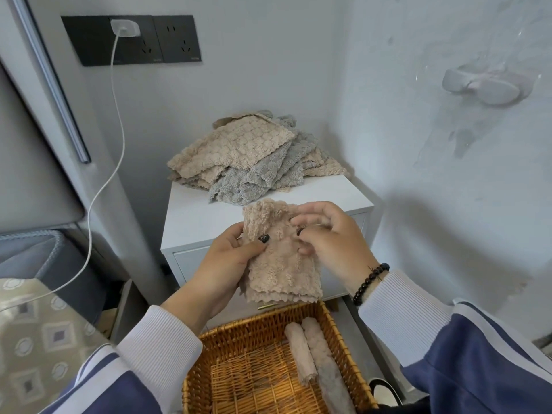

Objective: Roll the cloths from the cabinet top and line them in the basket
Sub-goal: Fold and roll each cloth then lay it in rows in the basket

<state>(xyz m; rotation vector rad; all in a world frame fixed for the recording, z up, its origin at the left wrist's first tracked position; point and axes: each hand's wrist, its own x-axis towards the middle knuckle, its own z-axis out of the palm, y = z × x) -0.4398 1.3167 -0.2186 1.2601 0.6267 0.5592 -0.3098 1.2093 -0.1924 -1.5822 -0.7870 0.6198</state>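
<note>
The front strip of the cabinet top (191,216) is bare; you can pass a hand there. The cloth pile (254,156) fills its rear, close to both walls. In the basket (257,327), two rolled cloths (310,348) lie along the right wall; the left and centre floor is open. The charging cable (119,121) hangs left of the cabinet.
</note>
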